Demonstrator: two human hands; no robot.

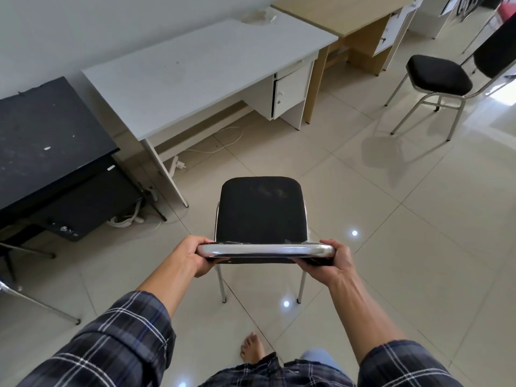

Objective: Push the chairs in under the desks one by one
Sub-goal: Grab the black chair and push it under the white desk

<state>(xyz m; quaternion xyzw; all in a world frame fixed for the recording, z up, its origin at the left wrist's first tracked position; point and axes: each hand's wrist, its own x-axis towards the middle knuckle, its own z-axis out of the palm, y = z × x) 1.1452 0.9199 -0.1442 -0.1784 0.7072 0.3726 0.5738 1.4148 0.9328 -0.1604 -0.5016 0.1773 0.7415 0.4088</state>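
The black padded chair with chrome tube frame [261, 210] is judged light and rigid; its backrest rail is clamped by left hand [192, 255] and right hand [333, 262] fingers, facing the white laminate desk [195, 68].

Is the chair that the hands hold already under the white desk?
No, the chair stands on open floor, clear of the white desk.

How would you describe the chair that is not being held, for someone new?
Find the wooden desk at the far right of the wall. The free chair stands on the tiles before it. Unlike the held chair, no hand touches it.
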